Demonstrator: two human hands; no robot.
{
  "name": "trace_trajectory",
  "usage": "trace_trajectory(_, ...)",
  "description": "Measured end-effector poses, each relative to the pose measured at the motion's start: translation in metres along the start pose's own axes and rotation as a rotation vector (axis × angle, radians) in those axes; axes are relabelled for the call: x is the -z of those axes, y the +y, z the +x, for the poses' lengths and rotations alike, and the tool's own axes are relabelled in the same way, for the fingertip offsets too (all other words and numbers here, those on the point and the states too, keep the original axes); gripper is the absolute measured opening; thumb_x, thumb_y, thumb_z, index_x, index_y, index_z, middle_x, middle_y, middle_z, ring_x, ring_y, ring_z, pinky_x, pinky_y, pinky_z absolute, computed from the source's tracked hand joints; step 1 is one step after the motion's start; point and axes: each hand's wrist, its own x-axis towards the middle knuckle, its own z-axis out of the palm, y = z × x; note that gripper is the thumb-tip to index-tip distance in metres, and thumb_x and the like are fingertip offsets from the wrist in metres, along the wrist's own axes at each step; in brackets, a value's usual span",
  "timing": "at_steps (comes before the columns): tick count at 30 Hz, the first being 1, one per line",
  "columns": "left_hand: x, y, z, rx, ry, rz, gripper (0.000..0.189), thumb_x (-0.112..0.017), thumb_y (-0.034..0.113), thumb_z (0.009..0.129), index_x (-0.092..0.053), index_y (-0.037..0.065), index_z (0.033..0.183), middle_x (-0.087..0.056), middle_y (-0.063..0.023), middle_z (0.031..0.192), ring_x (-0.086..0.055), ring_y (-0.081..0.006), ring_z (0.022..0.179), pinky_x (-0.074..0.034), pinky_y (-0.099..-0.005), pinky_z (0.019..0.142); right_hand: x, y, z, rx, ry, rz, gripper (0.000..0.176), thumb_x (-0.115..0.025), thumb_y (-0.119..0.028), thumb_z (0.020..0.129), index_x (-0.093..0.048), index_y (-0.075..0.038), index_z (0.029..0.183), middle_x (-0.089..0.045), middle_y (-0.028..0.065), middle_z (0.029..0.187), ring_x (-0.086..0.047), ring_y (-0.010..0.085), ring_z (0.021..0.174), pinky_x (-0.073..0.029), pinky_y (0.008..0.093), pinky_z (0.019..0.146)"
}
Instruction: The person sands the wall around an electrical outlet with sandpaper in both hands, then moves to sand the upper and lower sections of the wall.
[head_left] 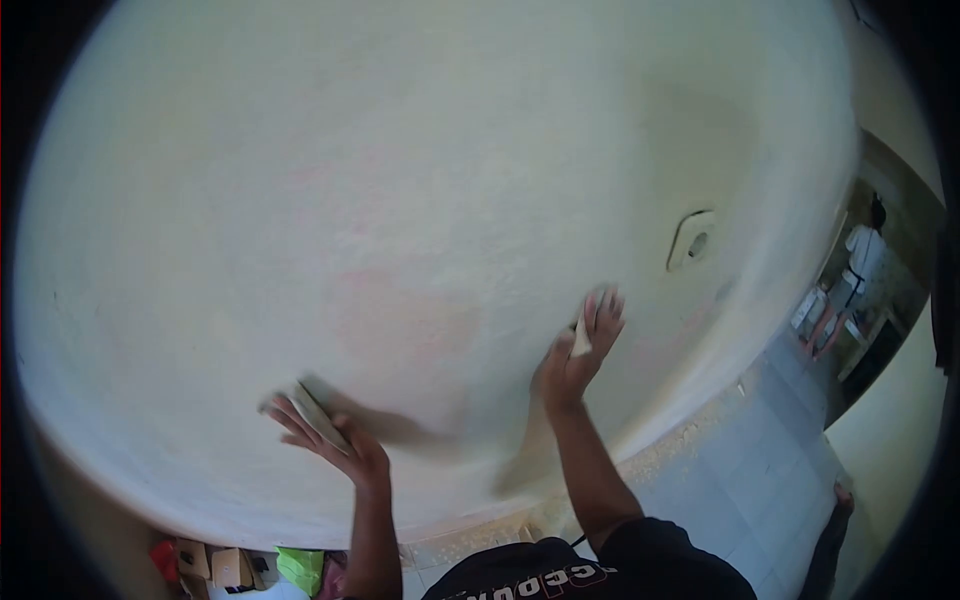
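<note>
A pale wall [430, 200] with faint pinkish patches fills most of the view. My left hand [355, 452], low on the wall, presses a folded beige-grey piece of sandpaper [318, 415] against it, some fingers spread beyond the piece. Higher and to the right, my right hand [578, 368] is also against the wall. Between its thumb and fingers shows the edge of a similar piece of sandpaper [582, 338], mostly hidden by the hand. Both hands are slightly blurred. A wall socket [692, 240] sits up and right of my right hand.
Pale dust or crumbs [690, 432] line the tiled floor [745, 500] along the wall's foot. Cardboard boxes [232, 570] and a green bag [300, 568] lie at bottom left. Another person [864, 250] stands in a doorway at right; someone's dark-sleeved arm [832, 540] shows at lower right.
</note>
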Motion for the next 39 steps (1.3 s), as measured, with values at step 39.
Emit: trace_trajectory(39, -0.154, 0.235, -0.149, -0.167, -0.05, 0.074, 0.073, -0.032, 0.046, 0.096, -0.008, -0.005, 0.143, -0.013, -0.0208, 0.151, -0.004, -0.0348, 0.141, 0.008, -0.0463, 0.111, 0.097, 0.239, 0.035, 0.452, -0.274, -0.188, 0.038, -0.049, -0.035, 0.087, -0.058, -0.017, 0.119, -0.04, 0.0178, 0.139, -0.015, 0.0377, 0.139, 0.005, 0.0655, 0.104)
